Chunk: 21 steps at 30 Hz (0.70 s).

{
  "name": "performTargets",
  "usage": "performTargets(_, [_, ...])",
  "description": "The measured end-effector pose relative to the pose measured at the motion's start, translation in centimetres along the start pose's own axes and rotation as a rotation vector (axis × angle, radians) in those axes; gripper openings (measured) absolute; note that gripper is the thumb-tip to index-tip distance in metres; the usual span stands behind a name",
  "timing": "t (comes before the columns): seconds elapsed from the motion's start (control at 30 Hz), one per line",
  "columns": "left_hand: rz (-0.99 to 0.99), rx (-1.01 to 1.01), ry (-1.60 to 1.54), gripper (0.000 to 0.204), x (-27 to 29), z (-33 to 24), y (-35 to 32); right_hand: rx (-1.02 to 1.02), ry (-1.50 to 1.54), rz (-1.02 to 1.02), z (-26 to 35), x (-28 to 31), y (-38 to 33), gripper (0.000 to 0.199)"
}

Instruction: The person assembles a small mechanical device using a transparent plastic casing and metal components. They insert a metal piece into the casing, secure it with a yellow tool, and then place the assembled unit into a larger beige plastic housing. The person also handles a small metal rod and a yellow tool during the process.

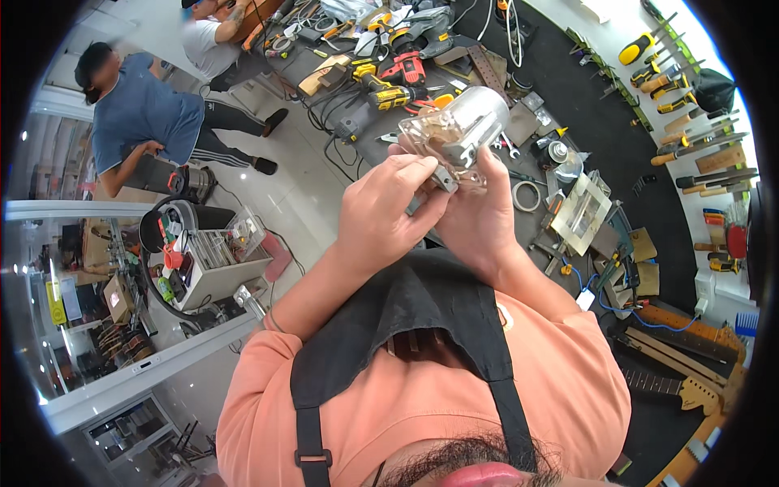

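Close together above a cluttered grey workbench [372,149], the left hand [381,207] pinches a small grey metal block [444,178]; the right hand [480,219], fingers partly hidden, grips a silver metal cylinder [484,114] with a clear plastic base [420,130].

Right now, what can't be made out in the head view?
All in the head view:
Right hand: fingers mostly hidden behind left hand and clear-cased device.
Device's inner parts: blurred.
Grey block: partly covered by left fingers.
White-shirted person: head cut by top edge.
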<state>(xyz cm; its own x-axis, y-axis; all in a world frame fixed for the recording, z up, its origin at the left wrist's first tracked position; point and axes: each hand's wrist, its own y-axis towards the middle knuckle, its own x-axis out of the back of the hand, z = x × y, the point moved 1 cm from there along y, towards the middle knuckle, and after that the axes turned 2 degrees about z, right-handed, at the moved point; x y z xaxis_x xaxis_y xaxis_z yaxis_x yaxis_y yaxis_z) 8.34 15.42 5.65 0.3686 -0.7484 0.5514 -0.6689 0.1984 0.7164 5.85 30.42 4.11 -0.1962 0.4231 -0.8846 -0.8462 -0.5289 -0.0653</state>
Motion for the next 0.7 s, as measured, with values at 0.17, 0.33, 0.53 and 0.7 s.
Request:
performTargets(0.17, [-0.023, 0.039, -0.024, 0.052, -0.2, 0.7, 0.3, -0.113, 0.094, -0.093, 1.0, 0.6, 1.0, 0.079])
performTargets(0.33, [0.001, 0.083, 0.013, 0.049, -0.4, 1.3, 0.1, -0.121, 0.048, -0.095, 0.0, 1.6, 1.3, 0.075])
performTargets(0.53, [-0.011, 0.091, 0.048, 0.046, -0.4, 2.0, -0.5, -0.191, -0.013, -0.106, -2.3, 2.5, 0.9, 0.071])
performTargets(0.7, [-0.037, 0.061, 0.068, 0.047, 0.0, 2.6, -1.5, -0.229, -0.057, -0.092, -3.1, 2.7, 0.8, 0.071])
